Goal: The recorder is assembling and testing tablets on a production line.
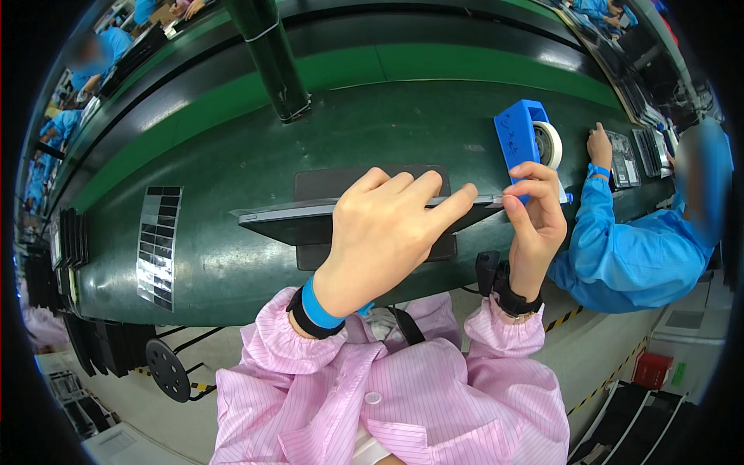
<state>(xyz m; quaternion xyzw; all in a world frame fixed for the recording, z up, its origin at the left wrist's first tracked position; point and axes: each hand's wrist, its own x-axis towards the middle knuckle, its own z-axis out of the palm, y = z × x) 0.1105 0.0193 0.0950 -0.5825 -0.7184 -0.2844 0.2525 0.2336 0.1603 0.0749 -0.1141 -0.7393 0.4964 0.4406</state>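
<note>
A thin flat black panel [283, 226] with a grey edge stands tilted on edge in front of me; I cannot tell its exact kind. My left hand [385, 232] reaches over its upper edge with curled fingers, the index finger pointing right along that edge. At the panel's right end, my right hand [536, 215] pinches the corner between thumb and fingertips. Beneath the panel lies a dark flat mat [314, 257], partly hidden by it and by my left hand. Just behind my right hand is a blue tape dispenser [518, 139] with a white roll.
A sheet of dark rectangular pieces [159, 246] lies on the green table [213, 167] at left. Dark trays [70, 239] are stacked at the left end. A green post [275, 66] rises at the back. A co-worker in blue [639, 252] works close on my right.
</note>
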